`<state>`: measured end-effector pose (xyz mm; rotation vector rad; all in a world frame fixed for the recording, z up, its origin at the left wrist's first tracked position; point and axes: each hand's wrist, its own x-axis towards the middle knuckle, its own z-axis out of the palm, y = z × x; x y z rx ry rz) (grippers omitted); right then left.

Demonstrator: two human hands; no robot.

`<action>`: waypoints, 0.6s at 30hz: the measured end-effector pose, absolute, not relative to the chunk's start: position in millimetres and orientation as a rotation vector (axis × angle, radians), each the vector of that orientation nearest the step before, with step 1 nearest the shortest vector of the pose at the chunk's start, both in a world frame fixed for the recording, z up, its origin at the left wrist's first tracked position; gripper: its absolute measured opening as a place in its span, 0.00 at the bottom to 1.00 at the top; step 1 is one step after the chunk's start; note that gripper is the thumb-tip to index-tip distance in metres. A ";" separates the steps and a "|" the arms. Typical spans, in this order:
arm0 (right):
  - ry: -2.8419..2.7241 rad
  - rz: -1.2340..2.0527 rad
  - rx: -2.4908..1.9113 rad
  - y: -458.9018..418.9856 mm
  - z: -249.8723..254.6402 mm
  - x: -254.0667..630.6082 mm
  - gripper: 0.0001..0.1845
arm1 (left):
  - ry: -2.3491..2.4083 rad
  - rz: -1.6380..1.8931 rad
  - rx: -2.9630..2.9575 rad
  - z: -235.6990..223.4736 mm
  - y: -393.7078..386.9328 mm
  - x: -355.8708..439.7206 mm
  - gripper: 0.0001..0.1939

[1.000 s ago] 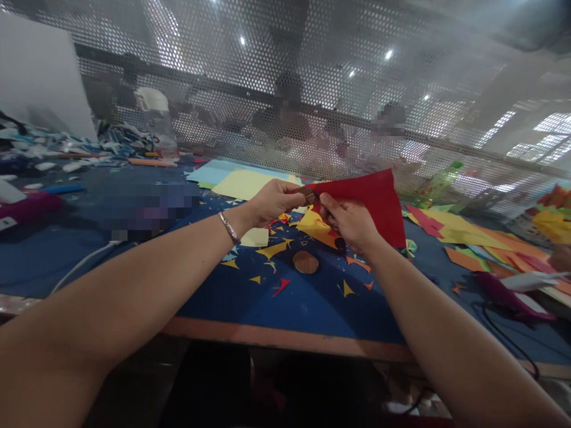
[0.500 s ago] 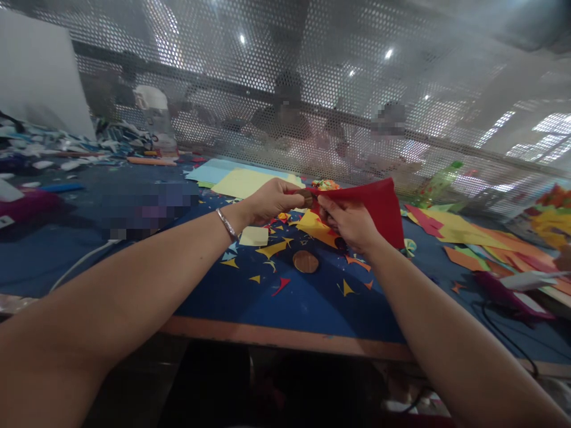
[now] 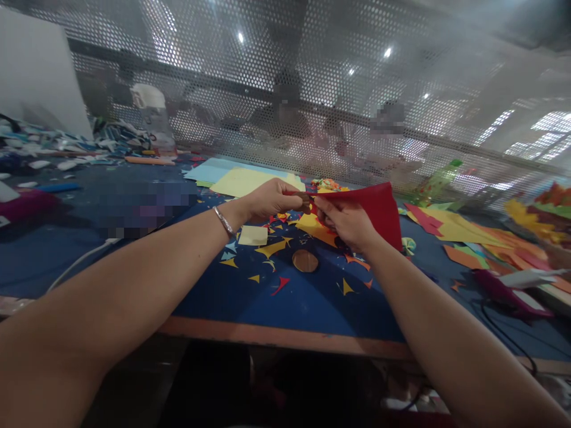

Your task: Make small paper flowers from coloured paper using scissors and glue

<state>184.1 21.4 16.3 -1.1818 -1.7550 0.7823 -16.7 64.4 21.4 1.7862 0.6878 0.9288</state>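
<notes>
My left hand is closed in a pinch on the left end of a red sheet and a brown disc laid against it. My right hand is closed at the sheet's lower edge, just right of the disc. It grips what look like scissors, mostly hidden by the fingers; a dark bit of handle shows below. The red sheet stands up behind this hand and spreads to the right. On the blue tabletop below both hands lies another brown disc. Curved yellow scraps and a pale yellow square surround it.
Blue and yellow sheets lie behind my hands, before a perforated metal screen. Coloured sheets and a purple device with a cord are at right. A clear bottle stands back left. Another person's hand shows far right.
Both hands keep their hold on the red sheet, which has shifted slightly downward. At the far right, yellow and orange pieces near another person's hand have moved left.
</notes>
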 end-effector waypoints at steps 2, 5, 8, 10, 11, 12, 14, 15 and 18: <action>-1.759 0.785 -1.184 22.0 15.6 184.5 0.27 | 0.677 0.927 1.783 21.1 64.1 -17.2 0.09; -1.768 0.777 -1.183 22.9 14.7 184.6 0.27 | 0.667 0.918 1.782 20.5 64.1 -18.1 0.09; -1.790 0.752 -1.207 23.2 14.6 184.7 0.28 | 0.687 0.898 1.800 21.2 64.0 -18.6 0.08; -1.804 0.742 -1.227 23.0 14.8 184.8 0.28 | 0.705 0.877 1.812 22.3 63.8 -18.7 0.08; -1.806 0.742 -1.233 22.7 14.8 184.9 0.28 | 0.711 0.870 1.813 22.9 63.7 -18.6 0.08; -1.805 0.744 -1.241 22.4 14.7 184.9 0.29 | 0.713 0.866 1.814 23.5 63.4 -18.5 0.08; -1.797 0.755 -1.256 21.9 14.2 184.8 0.29 | 0.703 0.860 1.821 24.4 62.9 -18.3 0.08; -1.789 0.765 -1.259 21.7 14.0 184.5 0.29 | 0.696 0.856 1.826 24.7 62.6 -18.2 0.08; -1.760 0.829 -1.240 21.1 14.1 183.0 0.29 | 0.690 0.836 1.850 24.2 62.9 -18.1 0.08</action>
